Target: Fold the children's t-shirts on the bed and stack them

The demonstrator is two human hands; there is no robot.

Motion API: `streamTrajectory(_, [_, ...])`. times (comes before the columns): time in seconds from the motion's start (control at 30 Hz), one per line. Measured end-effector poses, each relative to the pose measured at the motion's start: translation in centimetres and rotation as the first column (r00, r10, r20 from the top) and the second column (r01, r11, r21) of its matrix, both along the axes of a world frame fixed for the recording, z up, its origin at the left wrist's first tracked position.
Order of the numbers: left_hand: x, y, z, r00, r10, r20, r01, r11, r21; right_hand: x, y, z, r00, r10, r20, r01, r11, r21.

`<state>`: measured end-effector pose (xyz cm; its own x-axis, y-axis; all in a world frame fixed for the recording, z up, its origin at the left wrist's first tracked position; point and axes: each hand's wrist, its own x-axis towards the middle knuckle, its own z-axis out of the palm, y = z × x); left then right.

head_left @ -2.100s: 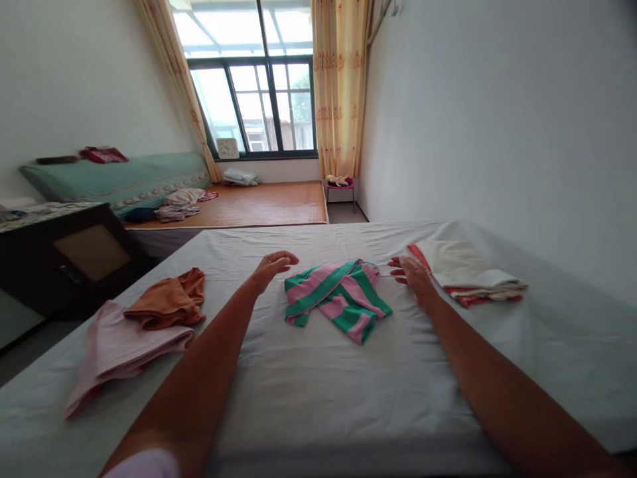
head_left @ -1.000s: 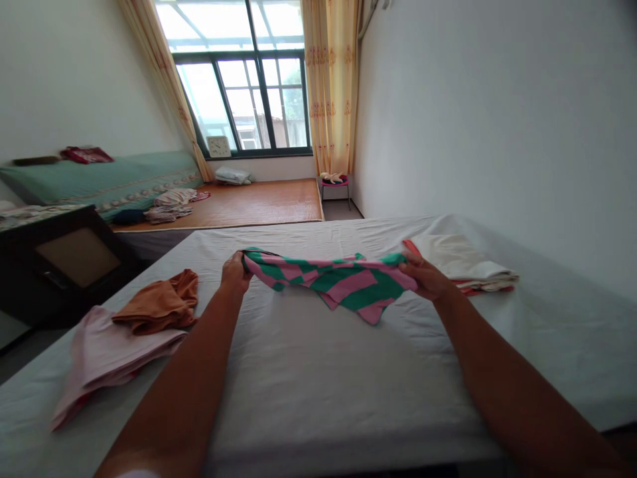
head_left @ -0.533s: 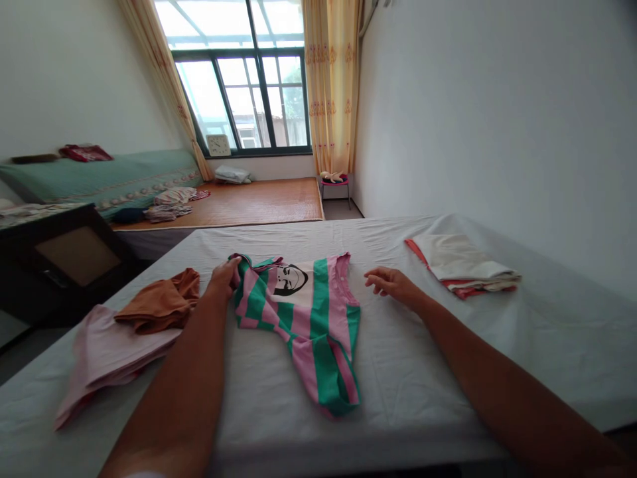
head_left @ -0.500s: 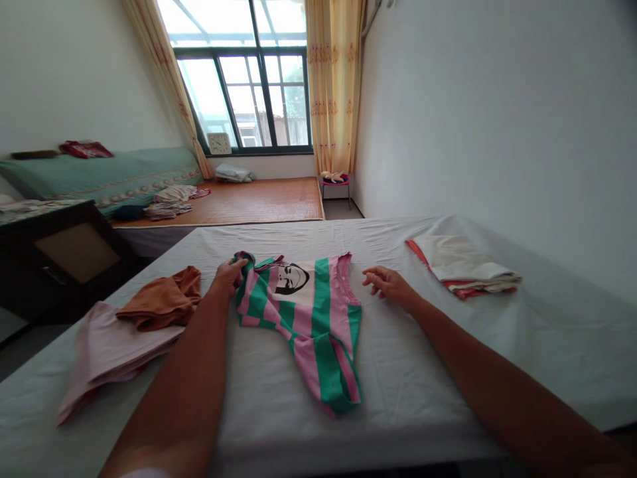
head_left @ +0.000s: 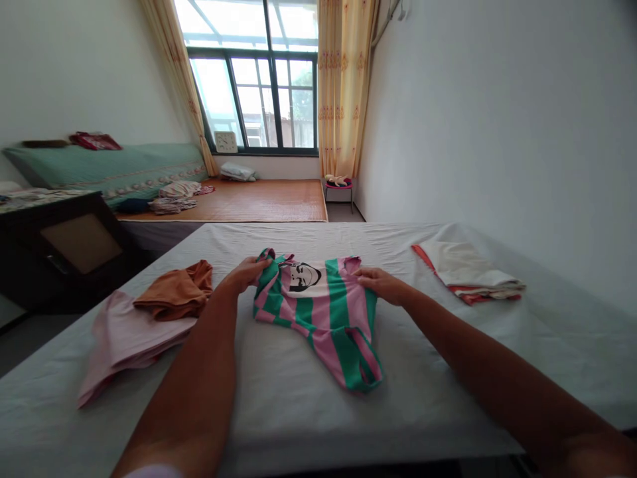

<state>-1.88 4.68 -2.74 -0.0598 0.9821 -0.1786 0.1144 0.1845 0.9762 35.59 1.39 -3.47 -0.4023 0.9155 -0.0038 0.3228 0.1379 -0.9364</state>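
Note:
A pink and green striped shirt [head_left: 323, 312] with a printed face lies spread on the white bed sheet [head_left: 298, 411]. Its lower part trails toward me. My left hand [head_left: 247, 272] is closed on the shirt's left upper corner. My right hand [head_left: 379, 284] rests on the shirt's right upper edge with its fingers curled over the cloth.
An orange garment [head_left: 176, 295] lies on a pale pink one [head_left: 124, 335] at the bed's left. A folded stack of white and red cloth [head_left: 468, 271] sits at the right by the wall. A dark cabinet [head_left: 64, 245] stands to the left, a second bed [head_left: 239, 199] beyond.
The shirt was lifted by both hands, then laid out face up. My right hand, which hovered apart from it half a second ago, now lies on its right edge.

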Motion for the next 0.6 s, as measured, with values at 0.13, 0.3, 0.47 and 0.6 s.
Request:
streamTrajectory(0.13, [2.3, 1.5, 1.7, 0.910, 0.075, 0.408, -0.134, 0.984, 0.118, 1.1, 3.5, 3.8, 0.875, -0.297, -0.382, 0.223, 0.948, -0.227])
streamTrajectory(0.3, [4.5, 4.2, 8.7, 0.813, -0.079, 0.578, -0.139, 0.936, 0.323, 2.8, 9.0, 12.6, 0.646, -0.442, -0.623, 0.486, 0.867, -0.111])
streamTrajectory(0.47, [6.1, 4.0, 15.3, 0.786, -0.272, 0.555, -0.107, 0.825, 0.555, 5.5, 11.0, 17.9, 0.509, -0.281, -0.813, 0.642, 0.754, 0.142])
streamTrajectory(0.6, [6.2, 1.7, 14.1, 0.816, -0.285, 0.503, -0.047, 0.835, 0.549, 7.3, 7.6, 15.6, 0.556, -0.221, -0.801, 0.578, 0.796, 0.181])
